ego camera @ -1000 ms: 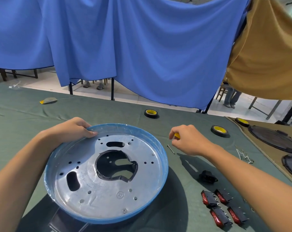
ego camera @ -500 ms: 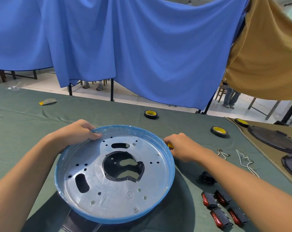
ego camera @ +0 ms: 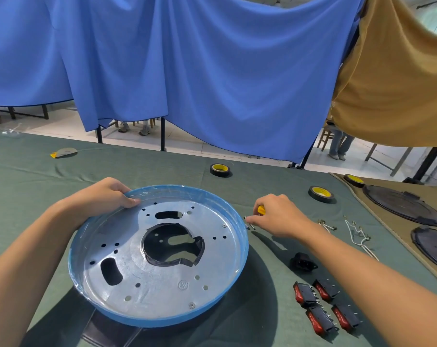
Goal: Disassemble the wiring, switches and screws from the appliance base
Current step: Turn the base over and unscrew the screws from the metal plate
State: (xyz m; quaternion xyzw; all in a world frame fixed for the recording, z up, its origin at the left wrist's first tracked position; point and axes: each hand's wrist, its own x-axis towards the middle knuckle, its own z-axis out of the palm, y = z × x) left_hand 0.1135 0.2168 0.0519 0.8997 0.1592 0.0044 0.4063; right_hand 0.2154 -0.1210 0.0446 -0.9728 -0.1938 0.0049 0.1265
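Left hand: the left hand point(ego camera: 104, 196) gripped the far left edge of the round appliance base of grey metal with a blue rim point(ego camera: 162, 319). Its fingers were curled over the rim, with the tips on the inside.
Right hand: the right hand point(ego camera: 280, 216) was curled round a yellow tool handle point(ego camera: 261, 210), of which only the end showed. Its fingertips were down at some small metal screws point(ego camera: 248, 224) on the surface. I could not tell whether they pinched one.
Appliance base: it lay between the two hands, its right rim just beside the right fingertips. The floor had a big middle cut-out, two long slots and many open holes. Two screw heads point(ego camera: 192, 306) showed in the floor.
Switches: four black rocker switches with red buttons point(ego camera: 322, 306) lay on the person's side of the right hand, beside the forearm.
Socket: a black plug socket point(ego camera: 303, 264) lay between the right hand and the switches.
Wiring: thin white wires point(ego camera: 357, 234) lay to the right of the right hand.
Tape: one black tape roll with a yellow core point(ego camera: 220, 169) stood beyond the hands, a second one point(ego camera: 320, 194) just beyond the right hand.
Surface: a green cloth-covered surface point(ego camera: 37, 176) carried everything.
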